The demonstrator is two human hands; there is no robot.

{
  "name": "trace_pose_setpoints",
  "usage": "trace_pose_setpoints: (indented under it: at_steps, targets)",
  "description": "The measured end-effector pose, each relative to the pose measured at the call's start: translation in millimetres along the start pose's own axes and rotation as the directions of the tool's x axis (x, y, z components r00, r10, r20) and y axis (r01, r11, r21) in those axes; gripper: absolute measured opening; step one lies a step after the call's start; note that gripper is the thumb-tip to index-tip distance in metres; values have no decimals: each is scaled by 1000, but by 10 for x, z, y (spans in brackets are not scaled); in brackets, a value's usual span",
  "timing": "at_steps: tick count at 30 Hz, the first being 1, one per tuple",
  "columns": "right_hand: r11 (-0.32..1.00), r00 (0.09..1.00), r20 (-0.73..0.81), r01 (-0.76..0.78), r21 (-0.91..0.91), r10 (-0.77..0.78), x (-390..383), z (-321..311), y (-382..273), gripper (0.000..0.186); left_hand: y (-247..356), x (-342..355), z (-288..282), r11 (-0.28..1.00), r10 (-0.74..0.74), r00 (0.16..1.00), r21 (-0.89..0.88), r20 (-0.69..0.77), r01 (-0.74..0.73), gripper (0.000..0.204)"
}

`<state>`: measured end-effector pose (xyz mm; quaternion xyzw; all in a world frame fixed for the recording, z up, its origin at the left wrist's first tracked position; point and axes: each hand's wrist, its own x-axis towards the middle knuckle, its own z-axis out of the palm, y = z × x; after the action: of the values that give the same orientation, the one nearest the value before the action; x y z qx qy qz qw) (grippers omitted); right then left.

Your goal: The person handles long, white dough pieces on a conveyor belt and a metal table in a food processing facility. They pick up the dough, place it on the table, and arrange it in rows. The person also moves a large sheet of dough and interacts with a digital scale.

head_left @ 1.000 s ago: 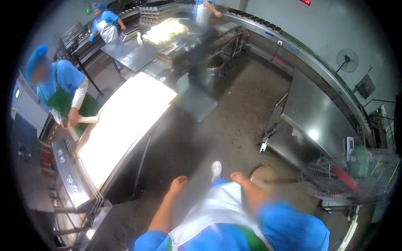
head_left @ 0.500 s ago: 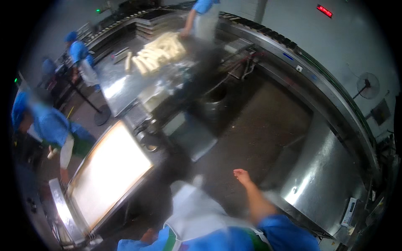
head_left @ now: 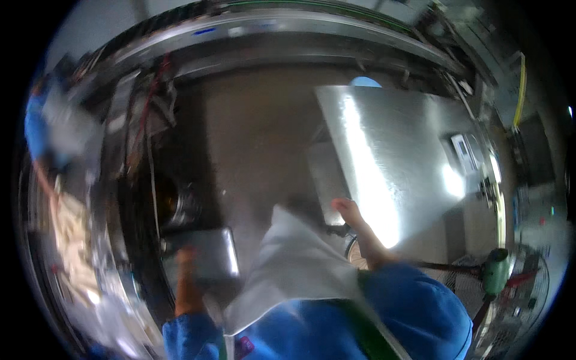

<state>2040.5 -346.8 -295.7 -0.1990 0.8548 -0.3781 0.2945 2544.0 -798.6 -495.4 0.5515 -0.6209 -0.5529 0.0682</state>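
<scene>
My left hand (head_left: 186, 255) hangs in the air over a low, flat metal surface (head_left: 207, 240), smeared by motion, and nothing shows in it. Toward the near left edge of a steel table (head_left: 414, 138) is my right hand (head_left: 348, 210), held out in front of my white apron (head_left: 300, 252). Its fingers look curled but are too blurred to read, and I make out no object there. On the table's right side lies a small white device with a display (head_left: 465, 154).
At the left, pale dough-like pieces (head_left: 75, 246) lie beside a co-worker in blue (head_left: 37, 126). A long conveyor (head_left: 288, 24) curves across the far side. A green-bodied fan (head_left: 495, 270) stands at the near right. Part of a wheel (head_left: 357, 252) shows below the table.
My view has swung right, bringing the steel table to the middle right and the dough-like pieces to the left rim. My left hand now shows more fully; the bright tray has left view.
</scene>
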Motion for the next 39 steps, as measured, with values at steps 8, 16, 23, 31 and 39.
trace_pose_setpoints:
  at_steps: [8, 16, 23, 31, 39]
  targets:
    - [926, 953, -262, -43, 375, 150, 1882, -346, -686, 22, 2342, 2308, 596, 878, 408, 912, 261, 35, -402, 26]
    - [872, 863, -448, 15, 488, 235, 3999, -1121, -1385, 21, 3906, 3397, 1411, 545, -15, 933, 785, 359, -294, 23]
    - [843, 706, -570, -73, 533, 421, 5143, -1554, -1385, 28, 5423, 5186, 1799, 514, 3, 879, 753, 478, -411, 28]
    - [748, 498, -651, 6, 663, 573, 6092, -1820, -1840, 20, 7841, 7151, 4179, 742, 200, 631, 305, 749, -597, 27]
    - [636, 239, -609, -48, 770, 756, 6462, -2152, -1478, 19, 10371, 6845, 6805, 739, 249, 224, -36, 942, -672, 27]
